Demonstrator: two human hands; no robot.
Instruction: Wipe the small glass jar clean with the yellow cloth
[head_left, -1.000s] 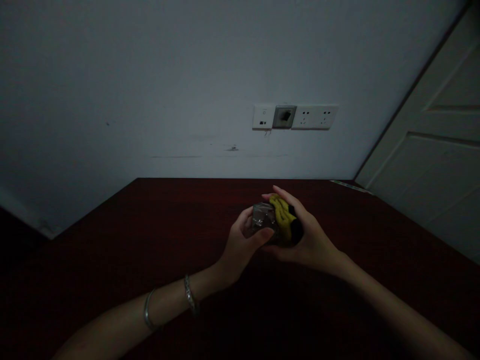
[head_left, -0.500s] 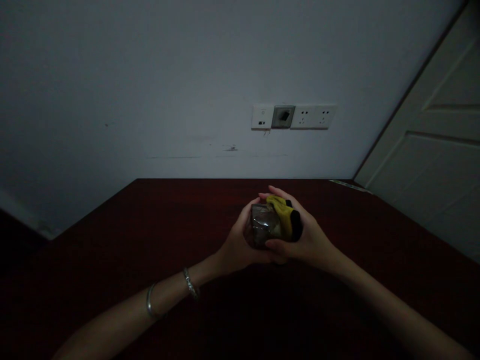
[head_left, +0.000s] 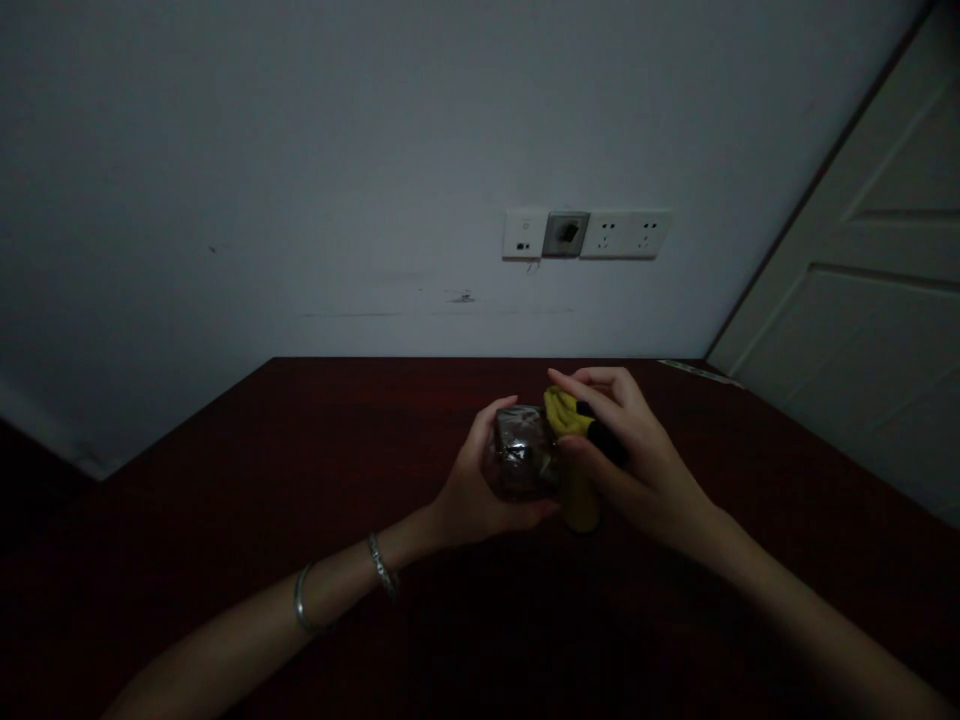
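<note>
Above the dark red wooden table (head_left: 300,450), the left hand (head_left: 472,490) curls around a small crinkly clear plastic packet (head_left: 519,452), thumb over its top and fingers beneath. Touching it, the right hand (head_left: 637,460) pinches a yellow and black cloth piece (head_left: 564,412) that sticks out at the packet's right end and hangs below the fingers. Two silver bangles (head_left: 381,568) ring the left wrist.

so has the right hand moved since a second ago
Yes. The right hand has turned over onto the yellow cloth and shifted slightly right, knuckles below the right end of the wall socket strip. The left hand holds the wrapped bundle.
</note>
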